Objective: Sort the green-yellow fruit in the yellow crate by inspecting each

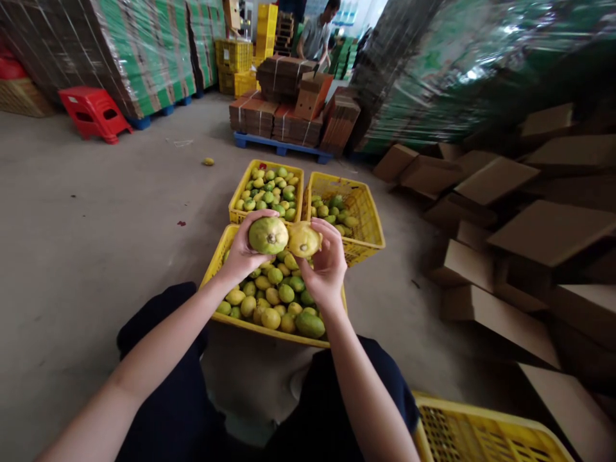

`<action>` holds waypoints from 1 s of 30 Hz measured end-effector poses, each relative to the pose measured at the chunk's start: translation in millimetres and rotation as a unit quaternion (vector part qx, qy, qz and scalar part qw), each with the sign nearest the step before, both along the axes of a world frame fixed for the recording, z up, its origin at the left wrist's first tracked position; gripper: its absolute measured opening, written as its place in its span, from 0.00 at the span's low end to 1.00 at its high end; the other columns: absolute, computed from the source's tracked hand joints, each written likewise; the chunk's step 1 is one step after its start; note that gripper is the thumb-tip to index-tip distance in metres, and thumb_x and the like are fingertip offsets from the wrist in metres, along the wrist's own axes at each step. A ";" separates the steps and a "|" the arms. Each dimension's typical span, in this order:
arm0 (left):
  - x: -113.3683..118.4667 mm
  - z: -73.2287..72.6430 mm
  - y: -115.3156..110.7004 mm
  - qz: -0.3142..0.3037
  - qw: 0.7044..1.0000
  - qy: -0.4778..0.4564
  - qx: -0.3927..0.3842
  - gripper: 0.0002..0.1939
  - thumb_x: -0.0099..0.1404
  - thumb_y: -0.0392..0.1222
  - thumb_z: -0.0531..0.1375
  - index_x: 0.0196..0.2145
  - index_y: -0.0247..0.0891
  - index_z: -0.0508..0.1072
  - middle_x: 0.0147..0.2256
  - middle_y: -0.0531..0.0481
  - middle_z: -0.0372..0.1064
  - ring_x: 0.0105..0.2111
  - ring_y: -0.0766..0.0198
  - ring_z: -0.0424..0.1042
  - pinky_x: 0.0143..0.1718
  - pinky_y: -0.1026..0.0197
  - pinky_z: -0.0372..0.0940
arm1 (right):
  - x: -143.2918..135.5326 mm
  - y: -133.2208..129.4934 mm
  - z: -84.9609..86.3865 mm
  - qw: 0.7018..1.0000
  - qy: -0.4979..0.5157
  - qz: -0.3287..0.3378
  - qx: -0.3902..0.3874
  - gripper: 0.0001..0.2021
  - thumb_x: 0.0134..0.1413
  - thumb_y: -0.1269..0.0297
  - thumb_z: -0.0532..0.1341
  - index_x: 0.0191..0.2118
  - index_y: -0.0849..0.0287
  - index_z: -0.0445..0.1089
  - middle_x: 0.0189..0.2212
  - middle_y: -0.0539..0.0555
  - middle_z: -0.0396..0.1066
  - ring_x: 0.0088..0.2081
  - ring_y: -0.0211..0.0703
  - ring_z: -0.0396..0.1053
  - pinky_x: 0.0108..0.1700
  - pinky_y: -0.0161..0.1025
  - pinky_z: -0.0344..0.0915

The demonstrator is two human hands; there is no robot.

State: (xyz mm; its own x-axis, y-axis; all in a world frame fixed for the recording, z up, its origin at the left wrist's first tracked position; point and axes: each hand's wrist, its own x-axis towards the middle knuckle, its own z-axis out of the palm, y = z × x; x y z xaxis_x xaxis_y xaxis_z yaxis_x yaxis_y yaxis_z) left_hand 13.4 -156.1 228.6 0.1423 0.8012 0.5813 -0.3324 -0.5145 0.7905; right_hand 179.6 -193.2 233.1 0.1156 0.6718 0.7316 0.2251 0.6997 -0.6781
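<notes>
Together we held two fruits up over the nearest yellow plastic crate (217, 262), the landmark for all that follows. Our left hand (243, 253) was curled around a round green fruit (268, 235), fingers wrapped over its top and stem end turned toward us — a hold that seemed meant for looking it over. Our right hand (327, 263) gripped a smaller yellow fruit (303, 240) the same way, fingers closed across its far side. The two fruits touched, side by side, directly above the crate's far end, as if being compared.

We counted four yellow crates in view: the landmark one heaped with green and yellow fruit, two just beyond it — a well-filled far-left crate (266, 165) and a far-right crate (370, 215) only partly filled — and a fourth crate (481, 427) behind it to the right, whose contents we could not see. Right of the landmark lay many brown cardboard boxes (548, 234). Well beyond it stood a blue pallet (276, 145) of bundled flat cartons, where another person (315, 35) worked, and far to its left one red plastic stool (95, 112).
</notes>
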 end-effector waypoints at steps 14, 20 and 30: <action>-1.5 -1.0 5.4 -0.132 0.913 0.010 -0.386 0.37 0.59 0.77 0.54 0.38 0.38 0.77 0.21 0.48 0.70 0.23 0.59 0.72 0.24 0.60 0.65 | 0.8 -9.2 10.4 0.913 0.175 0.091 -0.356 0.20 0.52 0.39 0.63 0.40 0.50 0.67 0.28 0.49 0.74 0.29 0.48 0.76 0.27 0.44 0.74; 0.4 -2.2 12.1 -0.108 0.891 0.001 -0.441 0.36 0.61 0.75 0.53 0.42 0.37 0.77 0.25 0.47 0.73 0.27 0.57 0.74 0.25 0.60 0.65 | -5.5 -4.5 5.1 0.876 0.247 0.130 -0.394 0.22 0.52 0.37 0.62 0.36 0.51 0.66 0.27 0.51 0.74 0.34 0.52 0.79 0.31 0.47 0.78; 5.3 5.0 6.0 -0.142 0.869 -0.047 -0.472 0.34 0.58 0.72 0.60 0.41 0.36 0.77 0.25 0.47 0.70 0.24 0.62 0.69 0.23 0.62 0.61 | 5.7 1.7 5.6 0.927 0.224 -0.011 -0.302 0.20 0.51 0.42 0.66 0.39 0.52 0.66 0.35 0.49 0.72 0.42 0.46 0.74 0.37 0.43 0.77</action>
